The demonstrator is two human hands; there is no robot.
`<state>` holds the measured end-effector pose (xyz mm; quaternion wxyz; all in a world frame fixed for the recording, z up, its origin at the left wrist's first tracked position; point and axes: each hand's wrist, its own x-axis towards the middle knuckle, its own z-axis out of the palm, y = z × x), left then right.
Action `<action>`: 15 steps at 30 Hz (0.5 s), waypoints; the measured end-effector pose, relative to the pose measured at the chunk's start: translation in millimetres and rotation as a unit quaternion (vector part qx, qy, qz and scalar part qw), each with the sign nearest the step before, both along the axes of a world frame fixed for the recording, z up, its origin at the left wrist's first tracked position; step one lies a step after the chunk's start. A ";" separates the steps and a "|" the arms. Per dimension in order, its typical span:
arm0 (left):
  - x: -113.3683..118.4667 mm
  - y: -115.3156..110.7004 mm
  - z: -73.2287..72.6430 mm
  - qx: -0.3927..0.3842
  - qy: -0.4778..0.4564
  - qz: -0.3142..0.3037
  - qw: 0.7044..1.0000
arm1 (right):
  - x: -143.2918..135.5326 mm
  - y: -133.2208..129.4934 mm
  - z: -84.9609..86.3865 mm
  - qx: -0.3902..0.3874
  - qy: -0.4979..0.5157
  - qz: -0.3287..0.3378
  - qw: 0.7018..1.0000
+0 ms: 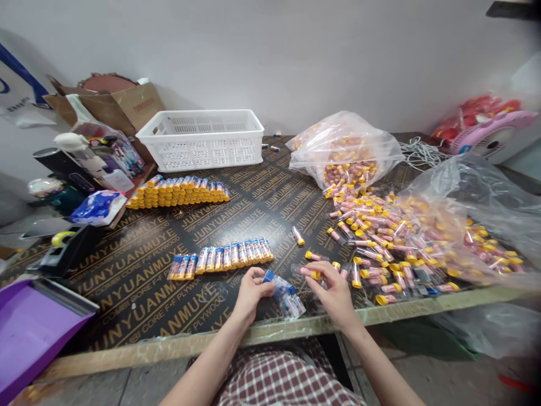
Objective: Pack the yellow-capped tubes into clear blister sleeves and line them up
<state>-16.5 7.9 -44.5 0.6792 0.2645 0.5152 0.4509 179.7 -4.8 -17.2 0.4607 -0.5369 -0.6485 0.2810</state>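
My left hand (252,292) is closed in a pinch on a small blue cap (269,276) near the front edge of the table. Beside it lies a little heap of clear sleeves with blue ends (291,306), partly overlapping. My right hand (333,292) is closed on a clear tube with a yellow cap (307,272) and pink contents, its clear end pointing left. Left of my hands stands a row of blue-labelled tubes with yellow caps (228,256), side by side. To the right spreads a loose pile of pink-filled, yellow-capped tubes (380,225).
A white plastic basket (203,152) stands at the back, with stacked blue-and-yellow tubes (181,193) in front. An open clear bag (346,146) spills tubes at the right. A purple dustpan (38,332) is at the front left; a pink fan (492,135) stands far right.
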 end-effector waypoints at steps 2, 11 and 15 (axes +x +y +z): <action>-0.5 2.8 3.8 -0.014 -0.041 0.018 0.999 | -2.7 -13.6 -3.6 0.003 0.040 -0.017 0.999; -3.6 9.4 3.0 -0.063 -0.109 0.101 0.987 | -19.3 -44.5 -10.3 0.024 -0.004 -0.039 0.999; -5.3 8.4 3.6 -0.072 -0.097 0.120 0.985 | -24.3 -45.6 -10.7 0.056 -0.019 -0.031 0.998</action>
